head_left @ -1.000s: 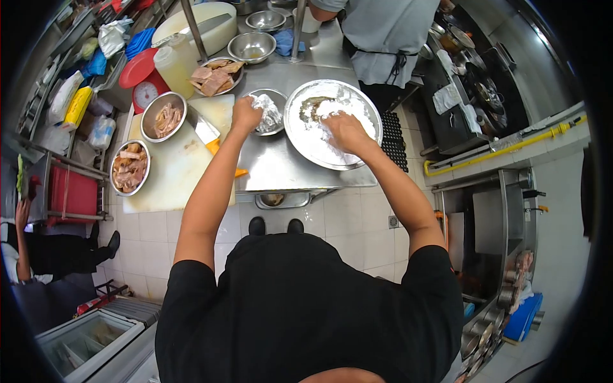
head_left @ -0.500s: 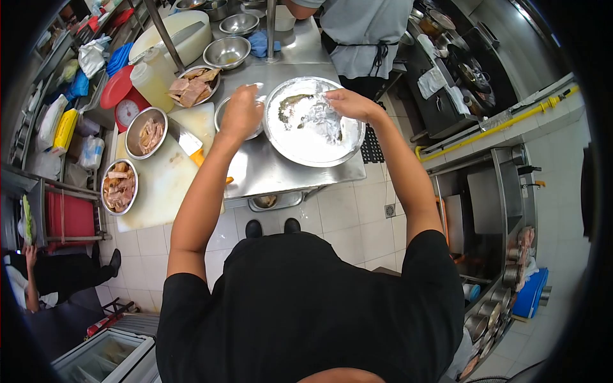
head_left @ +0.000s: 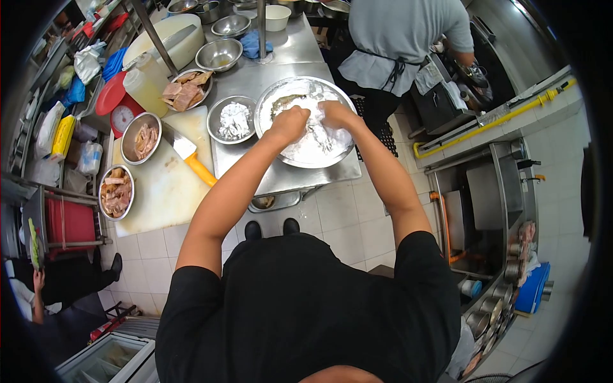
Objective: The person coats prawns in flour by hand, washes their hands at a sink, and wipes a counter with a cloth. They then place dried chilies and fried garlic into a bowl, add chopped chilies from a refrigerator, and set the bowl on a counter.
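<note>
A large metal bowl [head_left: 260, 135] holds white powder [head_left: 300, 152] that looks like flour, with a dark greyish piece [head_left: 288, 101] lying at its far left side. Over the bowl's middle is my left hand [head_left: 292, 124], its fingers curled closed; whatever they hold is hidden. Beside it my right hand [head_left: 336, 117] reaches down into the bowl, fingers bent into the powder around a white-coated piece [head_left: 319, 135] that is hard to make out. Just left stands a smaller metal bowl [head_left: 218, 135] with white-coated pieces [head_left: 235, 121] heaped in it.
A white cutting board [head_left: 163, 198] carries a yellow-handled knife [head_left: 199, 170] and two bowls of raw meat [head_left: 145, 140]. Meat slices [head_left: 186, 94], a red scale [head_left: 124, 115] and a bottle [head_left: 142, 89] stand behind. A co-worker [head_left: 405, 38] works at the stove, far right.
My left hand has moved right, from over the smaller bowl into the large one. My right hand has come inward and down into the powder. The co-worker has shifted right.
</note>
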Action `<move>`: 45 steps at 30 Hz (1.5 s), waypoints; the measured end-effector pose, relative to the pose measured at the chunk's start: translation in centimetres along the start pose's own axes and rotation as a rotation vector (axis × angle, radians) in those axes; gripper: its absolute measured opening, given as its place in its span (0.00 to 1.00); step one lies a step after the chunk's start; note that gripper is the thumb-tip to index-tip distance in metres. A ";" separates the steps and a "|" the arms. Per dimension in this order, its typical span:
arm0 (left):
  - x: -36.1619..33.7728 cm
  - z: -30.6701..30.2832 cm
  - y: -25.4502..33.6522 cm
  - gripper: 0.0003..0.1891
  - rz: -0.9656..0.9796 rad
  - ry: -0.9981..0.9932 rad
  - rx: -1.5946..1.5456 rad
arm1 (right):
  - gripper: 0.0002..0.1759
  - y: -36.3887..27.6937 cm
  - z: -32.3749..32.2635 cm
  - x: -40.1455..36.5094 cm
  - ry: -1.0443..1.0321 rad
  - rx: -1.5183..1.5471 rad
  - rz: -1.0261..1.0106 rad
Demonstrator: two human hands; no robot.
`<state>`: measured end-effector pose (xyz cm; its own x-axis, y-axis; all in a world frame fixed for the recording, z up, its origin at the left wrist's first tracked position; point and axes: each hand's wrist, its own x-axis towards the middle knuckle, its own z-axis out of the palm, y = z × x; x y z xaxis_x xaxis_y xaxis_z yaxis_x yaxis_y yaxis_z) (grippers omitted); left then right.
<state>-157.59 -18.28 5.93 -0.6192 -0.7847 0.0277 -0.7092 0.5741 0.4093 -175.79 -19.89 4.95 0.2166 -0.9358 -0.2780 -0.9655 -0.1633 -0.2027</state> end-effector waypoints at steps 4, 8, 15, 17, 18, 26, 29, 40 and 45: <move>-0.7 -0.6 -0.4 0.16 0.012 0.071 -0.127 | 0.19 0.9 -0.9 -0.6 0.136 0.206 -0.030; -0.9 -0.7 -0.5 0.17 0.031 0.094 -0.239 | 0.20 -1.4 -3.5 -3.2 0.108 0.684 -0.084; -3.2 -1.9 0.0 0.16 0.080 0.157 -0.422 | 0.29 0.5 -2.6 -3.5 0.070 0.540 -0.195; -3.5 -2.2 -0.5 0.17 0.082 0.153 -0.468 | 0.32 0.4 -2.2 -3.7 -0.093 0.165 -0.230; -3.5 -2.0 -0.9 0.17 0.153 0.274 -0.463 | 0.32 0.9 0.0 -3.4 -0.066 0.126 -0.237; -5.0 -3.2 -0.5 0.20 0.122 0.323 -0.601 | 0.20 -1.7 -3.4 -5.3 0.162 0.597 -0.060; -4.3 -2.0 -0.4 0.20 0.112 0.322 -0.586 | 0.19 -3.3 -4.8 -6.0 0.278 0.696 -0.275; -2.8 0.3 -0.8 0.18 0.098 0.467 -0.566 | 0.21 -4.3 -2.9 -7.2 0.447 0.452 -0.334; -4.3 -0.9 -0.6 0.16 -0.001 0.316 -0.537 | 0.23 -3.0 -0.2 -7.3 0.470 0.497 -0.265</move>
<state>-154.20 -15.47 6.35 -0.4304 -0.8638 0.2617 -0.3904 0.4396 0.8089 -174.49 -12.64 7.81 0.2414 -0.9378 0.2494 -0.6858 -0.3467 -0.6399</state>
